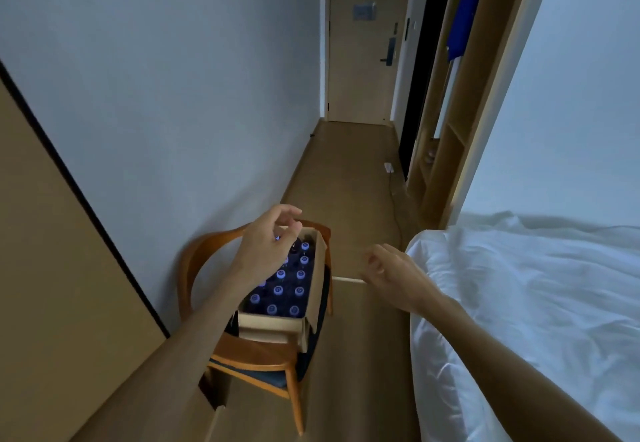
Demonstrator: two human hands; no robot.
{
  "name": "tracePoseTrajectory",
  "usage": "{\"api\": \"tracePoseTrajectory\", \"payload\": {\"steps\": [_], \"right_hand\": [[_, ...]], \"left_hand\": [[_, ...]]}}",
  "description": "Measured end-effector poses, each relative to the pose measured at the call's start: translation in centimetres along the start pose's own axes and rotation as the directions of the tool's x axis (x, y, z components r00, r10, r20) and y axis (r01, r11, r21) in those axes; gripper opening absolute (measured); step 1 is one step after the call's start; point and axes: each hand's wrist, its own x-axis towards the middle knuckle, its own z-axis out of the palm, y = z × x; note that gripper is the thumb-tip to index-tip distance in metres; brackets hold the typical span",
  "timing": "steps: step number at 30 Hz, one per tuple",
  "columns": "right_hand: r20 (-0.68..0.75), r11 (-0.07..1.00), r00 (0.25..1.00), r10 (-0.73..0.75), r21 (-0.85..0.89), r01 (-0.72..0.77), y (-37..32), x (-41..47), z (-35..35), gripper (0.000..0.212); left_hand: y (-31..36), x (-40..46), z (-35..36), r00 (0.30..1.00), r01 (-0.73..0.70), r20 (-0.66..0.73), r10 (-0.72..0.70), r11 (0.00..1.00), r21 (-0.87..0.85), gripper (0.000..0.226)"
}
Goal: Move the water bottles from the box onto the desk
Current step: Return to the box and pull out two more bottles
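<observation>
Cardboard box (277, 324) of bottles (277, 290) (left hand (264, 246) above).

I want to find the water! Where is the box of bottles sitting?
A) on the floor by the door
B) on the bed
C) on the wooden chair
C: the open box, full of capped bottles, rests on the wooden chair beside the wall.

We recorded a cardboard box (273, 324), matt tan, holding water bottles (281, 291) with smooth, pale plastic caps. The chair (254, 355) was of orange-brown wood with a slight sheen. The bedding (519, 289) was white cloth, rumpled and matt. The floor (349, 178) and door (360, 60) looked like smooth, light wood.
</observation>
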Motion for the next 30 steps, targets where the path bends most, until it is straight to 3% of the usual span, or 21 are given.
{"api": "tracePoseTrajectory", "payload": {"steps": [4, 9, 13, 19, 24, 30], "right_hand": [[0.055, 1.0, 0.998, 0.0, 0.02, -0.001, 3.1, 6.5, 0.9, 0.009], [0.214, 1.0, 0.977, 0.01, 0.022, -0.015, 7.8, 15.8, 2.5, 0.024], [0.263, 0.992, 0.958, -0.116, 0.087, 0.097, 10.8, 22.4, 3.7, 0.03], [0.397, 0.987, 0.905, -0.152, 0.107, 0.119, 13.4, 31.9, 6.6, 0.012], [0.478, 0.98, 0.856, -0.196, 0.111, 0.162, 14.7, 37.3, 10.0, 0.024], [0.57, 0.981, 0.798, -0.196, 0.115, 0.159, 15.9, 43.3, 14.8, 0.026]], "left_hand": [[-3.8, 5.4, 2.4, 0.998, 0.056, 0.001, -0.056, 0.998, 0.028, 0.019], [-7.8, 12.3, 5.5, 0.989, 0.139, -0.046, -0.138, 0.99, 0.022, 0.017], [-11.1, 17.3, 7.7, 0.969, 0.239, -0.074, -0.236, 0.971, 0.027, 0.013], [-15.0, 21.7, 10.0, 0.887, 0.45, -0.117, -0.447, 0.893, -0.002, 0.009], [-18.1, 24.3, 11.0, 0.83, 0.536, -0.201, -0.52, 0.844, 0.03, 0.011], [-25.3, 27.7, 12.7, 0.771, 0.628, -0.149, -0.619, 0.778, 0.012, 0.011]]}}
